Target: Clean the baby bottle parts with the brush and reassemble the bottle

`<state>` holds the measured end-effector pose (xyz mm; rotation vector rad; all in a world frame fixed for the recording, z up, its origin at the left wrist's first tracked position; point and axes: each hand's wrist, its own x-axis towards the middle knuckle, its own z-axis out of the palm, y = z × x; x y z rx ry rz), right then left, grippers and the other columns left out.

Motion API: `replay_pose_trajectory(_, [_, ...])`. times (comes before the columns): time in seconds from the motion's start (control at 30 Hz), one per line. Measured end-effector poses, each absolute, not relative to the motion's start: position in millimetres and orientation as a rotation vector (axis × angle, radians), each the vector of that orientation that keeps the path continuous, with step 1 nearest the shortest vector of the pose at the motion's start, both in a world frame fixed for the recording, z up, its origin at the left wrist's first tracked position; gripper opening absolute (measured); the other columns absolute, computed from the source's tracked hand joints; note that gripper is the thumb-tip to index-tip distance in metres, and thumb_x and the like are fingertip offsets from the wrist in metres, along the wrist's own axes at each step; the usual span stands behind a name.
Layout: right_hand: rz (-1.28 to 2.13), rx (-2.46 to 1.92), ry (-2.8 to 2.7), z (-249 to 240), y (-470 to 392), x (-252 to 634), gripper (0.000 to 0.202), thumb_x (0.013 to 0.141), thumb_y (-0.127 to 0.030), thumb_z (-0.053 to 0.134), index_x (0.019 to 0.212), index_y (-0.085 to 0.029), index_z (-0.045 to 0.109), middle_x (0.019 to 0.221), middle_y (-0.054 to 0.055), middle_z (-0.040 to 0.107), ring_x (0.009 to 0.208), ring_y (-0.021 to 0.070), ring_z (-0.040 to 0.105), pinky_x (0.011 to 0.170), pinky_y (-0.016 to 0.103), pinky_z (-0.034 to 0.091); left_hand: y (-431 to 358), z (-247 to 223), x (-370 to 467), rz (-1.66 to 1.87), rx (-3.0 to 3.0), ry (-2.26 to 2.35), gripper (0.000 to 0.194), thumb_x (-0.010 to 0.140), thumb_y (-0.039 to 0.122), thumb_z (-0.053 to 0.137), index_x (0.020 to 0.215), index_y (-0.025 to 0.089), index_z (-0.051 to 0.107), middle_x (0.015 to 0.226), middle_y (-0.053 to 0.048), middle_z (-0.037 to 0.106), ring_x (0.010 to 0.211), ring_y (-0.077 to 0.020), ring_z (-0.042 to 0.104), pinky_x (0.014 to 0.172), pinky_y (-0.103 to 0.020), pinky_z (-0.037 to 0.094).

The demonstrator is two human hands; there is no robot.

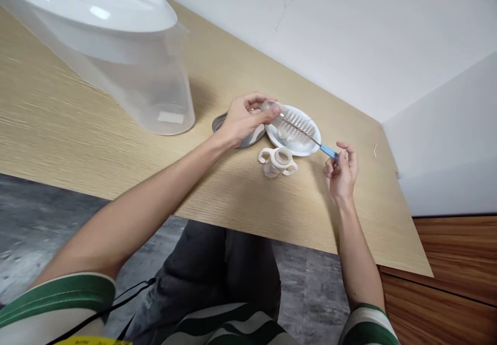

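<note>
My right hand (341, 171) is closed around the blue handle of a bottle brush (298, 129), which has a twisted wire stem and pale bristles. At the brush's far end, my left hand (252, 114) pinches a small translucent piece (272, 111). Whether that piece is part of the brush or separate, I cannot tell. Beneath the bristles lies a white bowl (306, 151) with something clear in it, partly hidden. A baby bottle with two handles (275, 162) stands uncapped in front of the bowl. Behind my left wrist sits a grey metal tray or lid (252, 139), partly covered.
A large translucent plastic container (155, 86) with a white top (93, 3) stands on the left of the wooden table (225, 195). A white wall (349, 34) runs along the back edge. A small white curved piece (375, 151) lies at the right.
</note>
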<state>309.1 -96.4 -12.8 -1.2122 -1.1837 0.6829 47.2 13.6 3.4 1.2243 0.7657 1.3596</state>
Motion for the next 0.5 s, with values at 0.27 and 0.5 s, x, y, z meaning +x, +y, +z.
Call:
replay_pose_trajectory(0.27, [0.354, -1.165, -1.231, -11, -97, 311, 0.033, 0.089, -0.052, 0.069, 0.105, -0.026, 0.057, 0.072, -0.005, 0.052, 0.058, 0.0108, 0.054, 0.045, 0.024, 0.049, 25, -2, 43, 1.353, 1.176, 0.871, 0.046, 0.07, 0.064, 0.083, 0.08, 0.02, 0.073, 0.077, -0.007, 0.073, 0.079, -0.0221, 0.072, 0.067, -0.033, 0.057])
replay_pose_trajectory(0.5, [0.352, -1.156, -1.228, -8, -98, 310, 0.035, 0.089, -0.052, 0.071, 0.107, -0.022, 0.063, 0.084, 0.001, 0.07, 0.072, 0.015, 0.069, 0.057, 0.03, 0.06, 25, 0, 43, 1.37, 1.159, 0.885, 0.047, 0.068, 0.063, 0.085, 0.077, 0.019, 0.074, 0.078, -0.008, 0.075, 0.075, -0.02, 0.071, 0.062, -0.031, 0.056])
